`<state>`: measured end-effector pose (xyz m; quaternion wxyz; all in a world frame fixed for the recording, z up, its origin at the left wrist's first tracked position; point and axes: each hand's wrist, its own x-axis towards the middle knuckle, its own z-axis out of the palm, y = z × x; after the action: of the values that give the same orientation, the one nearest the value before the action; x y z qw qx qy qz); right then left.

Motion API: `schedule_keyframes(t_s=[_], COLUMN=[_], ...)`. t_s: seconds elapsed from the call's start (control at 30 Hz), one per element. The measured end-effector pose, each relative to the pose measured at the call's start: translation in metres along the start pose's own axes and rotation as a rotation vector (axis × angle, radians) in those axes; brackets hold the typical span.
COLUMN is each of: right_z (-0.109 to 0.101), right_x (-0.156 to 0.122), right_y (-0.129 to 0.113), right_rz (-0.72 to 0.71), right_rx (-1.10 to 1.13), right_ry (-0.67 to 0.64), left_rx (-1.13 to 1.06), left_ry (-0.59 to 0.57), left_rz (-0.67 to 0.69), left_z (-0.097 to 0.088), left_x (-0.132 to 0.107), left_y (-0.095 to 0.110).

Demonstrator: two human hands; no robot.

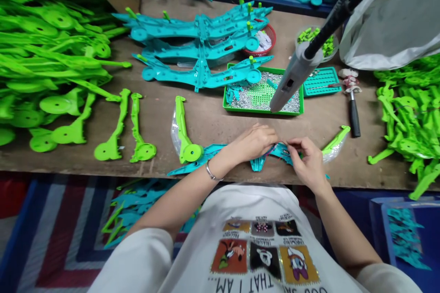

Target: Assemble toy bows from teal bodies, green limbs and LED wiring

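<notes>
A long turquoise plastic part [257, 164] lies along the front edge of the table, with a green arm with a round end and a clear wing [187, 139] at its left end and another green arm [337, 142] at its right. My left hand [256, 139] is closed over the middle of the turquoise part, fingers bent together and tips partly hidden. Just right of it, my right hand [305, 160] pinches thumb and forefinger at the part's upper edge. Whatever is between those fingertips is too small to make out.
A grey powered screwdriver [292, 78] hangs above a green tray [264, 111] of screws. Behind are several assembled turquoise parts [202, 73]. Green parts pile up left [51, 73] and right [409, 119]. A black-handled hammer [354, 114] lies right, near a teal tray [321, 80].
</notes>
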<state>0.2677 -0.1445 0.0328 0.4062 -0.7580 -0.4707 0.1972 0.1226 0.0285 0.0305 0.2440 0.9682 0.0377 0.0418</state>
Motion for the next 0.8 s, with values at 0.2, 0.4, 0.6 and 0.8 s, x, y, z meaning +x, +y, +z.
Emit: schedule_keyframes(t_s=[0.2, 0.4, 0.6, 0.8], right_z=[0.001, 0.007, 0.005, 0.002], right_x=[-0.005, -0.003, 0.002, -0.017], right_y=[0.001, 0.001, 0.003, -0.021], right_rz=[-0.074, -0.155, -0.221, -0.354], right_rx=[-0.024, -0.105, -0.225, -0.139], right_ry=[-0.025, -0.05, -0.135, 0.001], left_rx=[0.043, 0.034, 0.107, 0.107], left_ry=[0.123, 0.305, 0.405, 0.46], left_rz=[-0.111, -0.322, -0.507, -0.571], left_z=[-0.006, -0.003, 0.012, 0.024], left_x=[-0.029, -0.062, -0.078, -0.086], left_y=[0.007, 0.017, 0.026, 0.035])
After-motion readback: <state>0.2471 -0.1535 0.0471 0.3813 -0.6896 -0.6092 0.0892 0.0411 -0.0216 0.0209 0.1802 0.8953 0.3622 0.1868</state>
